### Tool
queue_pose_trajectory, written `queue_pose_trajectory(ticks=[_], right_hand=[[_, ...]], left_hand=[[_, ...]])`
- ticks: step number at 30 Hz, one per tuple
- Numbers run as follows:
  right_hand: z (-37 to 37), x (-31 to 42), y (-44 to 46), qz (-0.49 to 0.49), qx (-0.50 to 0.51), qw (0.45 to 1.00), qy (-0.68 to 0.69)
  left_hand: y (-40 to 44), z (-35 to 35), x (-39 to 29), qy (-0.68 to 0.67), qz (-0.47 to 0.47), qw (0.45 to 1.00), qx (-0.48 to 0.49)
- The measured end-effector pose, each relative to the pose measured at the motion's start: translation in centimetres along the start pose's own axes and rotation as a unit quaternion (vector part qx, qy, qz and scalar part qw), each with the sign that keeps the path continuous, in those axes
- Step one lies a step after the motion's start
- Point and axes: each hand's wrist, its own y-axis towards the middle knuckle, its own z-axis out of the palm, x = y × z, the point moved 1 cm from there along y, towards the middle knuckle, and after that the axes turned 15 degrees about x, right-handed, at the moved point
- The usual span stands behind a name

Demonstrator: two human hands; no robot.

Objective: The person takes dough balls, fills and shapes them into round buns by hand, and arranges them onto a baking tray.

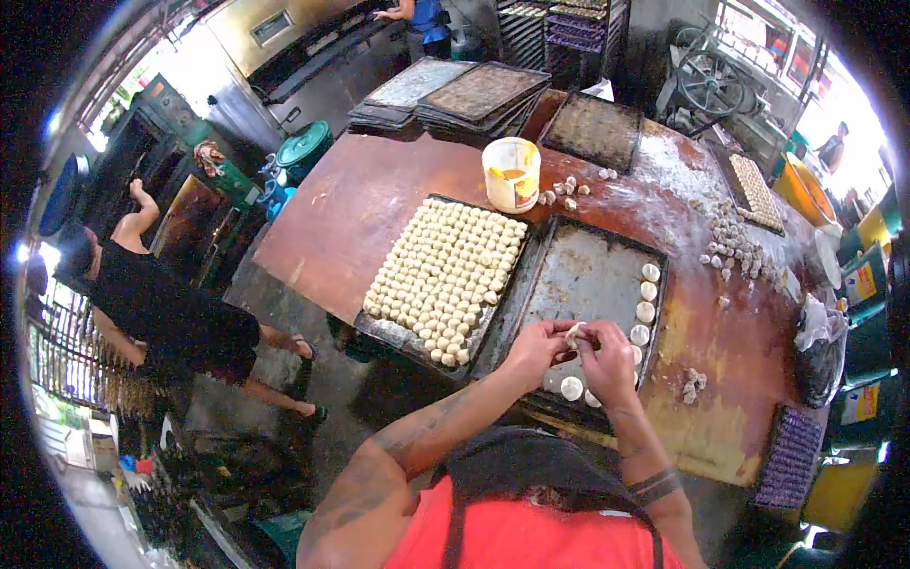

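Note:
My left hand (539, 348) and my right hand (609, 354) meet over the near end of a dark baking tray (588, 275). Between their fingertips they pinch a small piece of pale dough (574, 334). Flattened dough rounds (646, 311) line the tray's right side, and another round (571, 388) lies just below my hands at its near edge. To the left, a second tray holds close rows of small dough balls (441, 275). What is inside the dough piece, if anything, is hidden by my fingers.
A white bucket (512, 185) with orange smears stands behind the trays. Loose lumps (735, 237) lie on the floury right side of the wooden table (322, 213). Stacked trays (483, 95) occupy the back. Another person (171, 303) stands at the left, one arm raised.

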Motion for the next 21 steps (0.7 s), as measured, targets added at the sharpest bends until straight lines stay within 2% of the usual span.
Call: queue_pose_trajectory(ticks=[1, 2, 3, 5, 7, 8, 9, 10, 12, 13, 14, 15, 16, 17, 18, 19, 20, 21], right_hand=[[0.5, -0.6, 0.3, -0.03, -0.014, 0.999, -0.035], [1.0, -0.8, 0.6, -0.123, -0.021, 0.989, -0.084], [1.0, -0.3, 0.5, -0.077, -0.03, 0.995, -0.059], [0.3, 0.9, 0.0, 0.015, -0.05, 0.999, -0.007], [-1.6, 0.7, 0.1, 0.063, 0.04, 0.991, 0.111], [-1.5, -1.2, 0.0, 0.077, 0.081, 0.977, 0.182], [-1.3, -1.8, 0.0, 0.092, 0.119, 0.956, 0.253], [-1.1, -2.3, 0.0, 0.122, 0.111, 0.94, 0.298], [-1.1, -1.9, 0.2, 0.111, 0.018, 0.865, 0.49], [-1.1, -1.4, 0.5, 0.102, -0.027, 0.81, 0.576], [-0.9, -1.3, 0.8, 0.092, -0.037, 0.848, 0.52], [-1.0, -0.2, 1.0, 0.094, -0.052, 0.843, 0.527], [-1.6, 1.5, 1.3, 0.094, -0.069, 0.838, 0.533], [-2.0, 2.3, 1.4, 0.093, -0.088, 0.833, 0.539], [-2.4, 1.6, 1.5, 0.079, -0.109, 0.869, 0.477], [-2.8, 1.2, 1.4, 0.044, -0.141, 0.941, 0.305], [-3.2, 0.8, 1.4, 0.011, -0.164, 0.979, 0.12], [-3.9, 1.3, 1.2, -0.023, -0.177, 0.981, -0.072]], left_hand=[[0.2, -0.2, 0.3, -0.008, 0.014, 1.0, -0.01], [0.4, -0.8, 0.9, -0.016, 0.027, 0.999, -0.021], [0.3, -0.7, 0.8, -0.024, 0.04, 0.998, -0.033], [-0.3, -0.8, 0.2, -0.003, 0.046, 0.999, 0.011], [-0.7, 0.0, -0.7, 0.05, 0.07, 0.994, 0.064], [-0.3, -0.5, -0.4, 0.051, 0.079, 0.994, 0.054], [-0.3, -0.1, -0.4, 0.028, 0.081, 0.995, 0.058], [-0.2, 0.4, -0.7, 0.006, 0.084, 0.994, 0.063], [-0.6, 2.6, -2.3, -0.06, 0.077, 0.992, 0.076], [0.0, 2.7, -2.4, -0.037, 0.08, 0.994, 0.059], [0.6, 2.7, -2.5, -0.016, 0.082, 0.996, 0.038], [0.9, 2.6, -2.6, 0.006, 0.083, 0.996, 0.017], [0.7, 2.9, -3.6, 0.114, 0.083, 0.99, -0.017], [0.5, 3.0, -3.5, 0.227, 0.12, 0.966, -0.03], [0.3, 3.3, -3.1, 0.334, 0.157, 0.929, -0.042], [0.0, 3.8, -2.6, 0.433, 0.19, 0.879, -0.053], [0.0, 4.6, -1.7, 0.283, 0.224, 0.931, -0.042], [0.1, 5.0, -1.5, 0.162, 0.178, 0.97, -0.026]])
